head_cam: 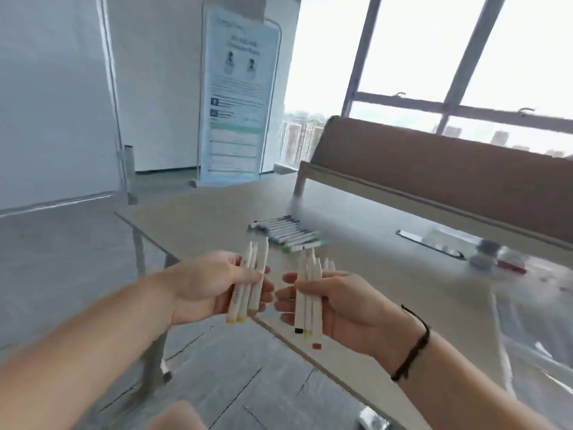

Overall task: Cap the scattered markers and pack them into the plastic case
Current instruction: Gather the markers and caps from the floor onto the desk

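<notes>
Room: an office-like space with a grey tiled floor (235,380), large windows (434,57) at the back right and a printed poster stand (238,97) against the white wall; the whole view is motion-blurred.
Worktop (217,218): a pale beige surface reaching from the middle of the view to the right, with a brown board (449,178) leaning along its far side.
Left hand (210,287): held above the worktop's near edge, fingers curled round a bundle of three white markers (248,283) that point up and away; two lower ends are yellow.
Right hand (335,305): just beside the left hand, apart from it, gripping a second bundle of white markers (310,293); the lower ends show black, yellow and red. A dark band (415,342) circles this wrist.
Marker tips: the upper ends of both bundles look pale and pointed; whether they are capped I cannot tell.
Row of markers (288,232): lying side by side on the worktop beyond the hands, with dark and green ends.
Plastic case: a clear, blurred shape (431,243) lies far right on the worktop; I cannot tell whether this is the case.
Other items: small grey and red objects (499,259) sit near that shape, too blurred to name.
</notes>
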The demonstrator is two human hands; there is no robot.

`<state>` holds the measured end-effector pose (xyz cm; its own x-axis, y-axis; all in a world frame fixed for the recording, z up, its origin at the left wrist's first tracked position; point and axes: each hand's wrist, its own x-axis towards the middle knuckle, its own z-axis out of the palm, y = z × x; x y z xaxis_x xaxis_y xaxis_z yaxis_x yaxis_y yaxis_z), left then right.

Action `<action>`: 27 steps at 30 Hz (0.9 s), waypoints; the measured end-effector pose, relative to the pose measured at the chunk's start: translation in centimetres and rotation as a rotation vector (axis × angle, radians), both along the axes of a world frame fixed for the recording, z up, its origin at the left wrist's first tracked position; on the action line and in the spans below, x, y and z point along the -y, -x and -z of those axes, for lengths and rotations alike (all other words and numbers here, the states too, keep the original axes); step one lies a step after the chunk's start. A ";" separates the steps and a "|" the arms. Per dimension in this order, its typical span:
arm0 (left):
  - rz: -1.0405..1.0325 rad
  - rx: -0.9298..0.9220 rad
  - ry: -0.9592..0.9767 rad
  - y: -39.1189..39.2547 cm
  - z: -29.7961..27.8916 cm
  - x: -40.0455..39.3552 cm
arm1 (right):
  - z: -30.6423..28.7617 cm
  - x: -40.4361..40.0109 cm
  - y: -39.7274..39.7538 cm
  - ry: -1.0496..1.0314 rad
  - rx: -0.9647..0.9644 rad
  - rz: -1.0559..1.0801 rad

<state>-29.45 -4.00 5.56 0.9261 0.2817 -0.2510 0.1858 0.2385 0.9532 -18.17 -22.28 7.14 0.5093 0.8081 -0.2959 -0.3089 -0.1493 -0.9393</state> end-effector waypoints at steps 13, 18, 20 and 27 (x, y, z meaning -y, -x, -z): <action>0.163 -0.203 -0.390 -17.8 0.1 14.8 | 1.5 12.8 -12.8 0.166 -0.070 0.523; 0.041 -0.281 -1.010 -20.5 0.7 16.1 | 1.8 13.1 -13.8 0.120 -0.093 0.546; 0.000 -0.246 -1.063 -20.5 1.2 15.6 | 2.1 13.5 -14.1 0.110 -0.048 0.566; -0.072 -0.021 -1.080 -18.7 1.5 11.7 | 3.7 13.6 -12.9 0.307 0.332 0.494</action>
<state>-10.79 -15.70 4.10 0.8971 0.4167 0.1470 0.2234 -0.7147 0.6627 -5.32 -35.88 3.47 0.9014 0.3609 -0.2392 -0.1117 -0.3400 -0.9338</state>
